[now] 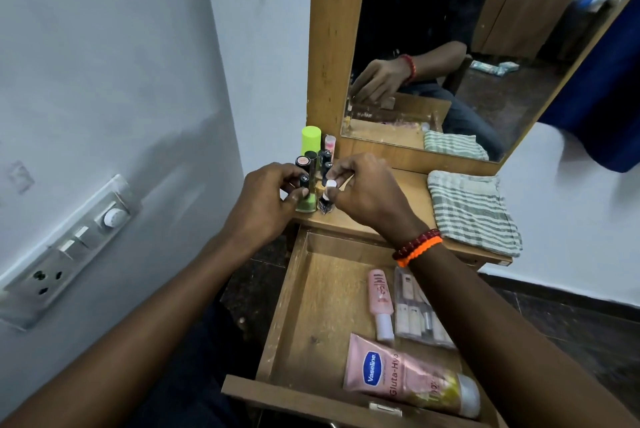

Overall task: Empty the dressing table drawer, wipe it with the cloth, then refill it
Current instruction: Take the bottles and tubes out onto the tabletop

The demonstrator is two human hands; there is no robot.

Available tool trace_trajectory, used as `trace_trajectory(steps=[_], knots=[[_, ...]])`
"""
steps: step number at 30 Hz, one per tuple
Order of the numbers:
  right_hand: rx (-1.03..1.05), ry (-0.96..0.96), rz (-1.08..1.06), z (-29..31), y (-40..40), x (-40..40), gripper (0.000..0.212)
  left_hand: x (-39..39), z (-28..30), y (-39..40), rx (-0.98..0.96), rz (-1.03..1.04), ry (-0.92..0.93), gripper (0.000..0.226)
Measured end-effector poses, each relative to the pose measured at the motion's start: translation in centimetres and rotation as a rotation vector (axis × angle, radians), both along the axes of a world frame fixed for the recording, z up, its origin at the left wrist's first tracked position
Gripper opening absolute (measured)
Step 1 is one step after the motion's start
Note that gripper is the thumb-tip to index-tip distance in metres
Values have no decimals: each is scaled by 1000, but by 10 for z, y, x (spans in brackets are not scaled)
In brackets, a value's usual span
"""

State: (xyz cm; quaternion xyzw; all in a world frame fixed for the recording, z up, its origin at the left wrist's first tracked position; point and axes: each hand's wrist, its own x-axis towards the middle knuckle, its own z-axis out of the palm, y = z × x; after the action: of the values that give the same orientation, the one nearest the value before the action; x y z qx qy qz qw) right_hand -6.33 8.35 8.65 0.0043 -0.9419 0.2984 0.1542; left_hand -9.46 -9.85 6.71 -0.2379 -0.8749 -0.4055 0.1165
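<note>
Left hand (268,201) grips a black tube (304,182), right hand (363,190) pinches a white-capped bottle (327,197), standing both upright on the table (412,199) (drawer (311,306) still half-full).

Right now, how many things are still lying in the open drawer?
3. A pink Vaseline tube lies nearest the drawer front, a small pink bottle behind it, and a clear packet of small tubes to the right, partly hidden by the right arm; more may be hidden.

The right forearm (485,306) covers part of the clear packet (415,310), and the drawer (298,289) front runs off the bottom edge.
</note>
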Motion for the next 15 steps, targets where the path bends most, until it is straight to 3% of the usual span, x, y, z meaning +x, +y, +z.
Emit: trace_trajectory(steps=[15], knots=[[-88,16,25,-5,2,-1,17,-5,-3,1,-28,51,-11,27]])
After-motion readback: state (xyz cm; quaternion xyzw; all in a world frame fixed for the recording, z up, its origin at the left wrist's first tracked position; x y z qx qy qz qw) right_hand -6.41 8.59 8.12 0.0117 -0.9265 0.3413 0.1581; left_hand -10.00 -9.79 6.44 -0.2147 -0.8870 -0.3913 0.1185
